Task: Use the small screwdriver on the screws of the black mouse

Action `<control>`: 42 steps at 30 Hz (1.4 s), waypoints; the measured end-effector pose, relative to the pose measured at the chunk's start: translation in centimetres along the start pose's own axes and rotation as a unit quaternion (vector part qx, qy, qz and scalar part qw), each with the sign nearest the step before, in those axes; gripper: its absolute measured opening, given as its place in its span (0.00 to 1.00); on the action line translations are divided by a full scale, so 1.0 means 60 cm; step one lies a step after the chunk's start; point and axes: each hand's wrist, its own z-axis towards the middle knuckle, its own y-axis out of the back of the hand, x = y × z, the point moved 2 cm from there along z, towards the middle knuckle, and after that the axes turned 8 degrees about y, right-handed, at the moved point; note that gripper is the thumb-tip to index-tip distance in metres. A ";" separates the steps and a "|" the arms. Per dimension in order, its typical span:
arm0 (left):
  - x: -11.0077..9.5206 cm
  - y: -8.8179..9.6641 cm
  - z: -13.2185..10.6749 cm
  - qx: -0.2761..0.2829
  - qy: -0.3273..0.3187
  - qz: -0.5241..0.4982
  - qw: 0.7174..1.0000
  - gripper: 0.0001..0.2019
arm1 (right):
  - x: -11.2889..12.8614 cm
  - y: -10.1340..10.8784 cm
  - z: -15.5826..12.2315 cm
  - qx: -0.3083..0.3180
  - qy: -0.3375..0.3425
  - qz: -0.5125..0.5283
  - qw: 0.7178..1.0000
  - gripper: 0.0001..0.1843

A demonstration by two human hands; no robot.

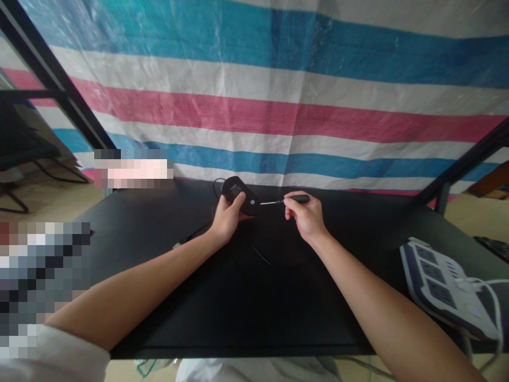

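A black wired computer mouse is held in my left hand, its underside with a printed label turned up toward me. My left thumb presses on that underside, near a small pale round spot. In my right hand is a screwdriver with a black handle, pinched between thumb and fingers. Its thin metal shaft points left, the tip close to the mouse's edge; I cannot tell whether they touch. The mouse's thin black cable loops behind my left hand and runs over the table, partly hidden against the dark surface.
Both hands are above a black table. A white and dark power strip with a white cable plugged in lies at the right edge. Striped plastic sheeting hangs behind the table, between dark frame posts. Blurred-out patches cover areas at the left.
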 end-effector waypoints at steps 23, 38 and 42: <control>0.003 -0.002 0.000 -0.003 -0.004 0.017 1.000 0.21 | 0.002 -0.004 -0.012 0.059 0.043 -0.105 0.992 0.07; 0.008 0.003 0.005 -0.022 -0.014 0.050 0.998 0.18 | 0.035 -0.019 -0.034 0.167 0.226 -0.305 0.910 0.06; 0.008 0.003 0.005 -0.023 -0.017 0.062 0.998 0.18 | 0.031 -0.017 -0.031 0.158 0.192 -0.304 0.920 0.06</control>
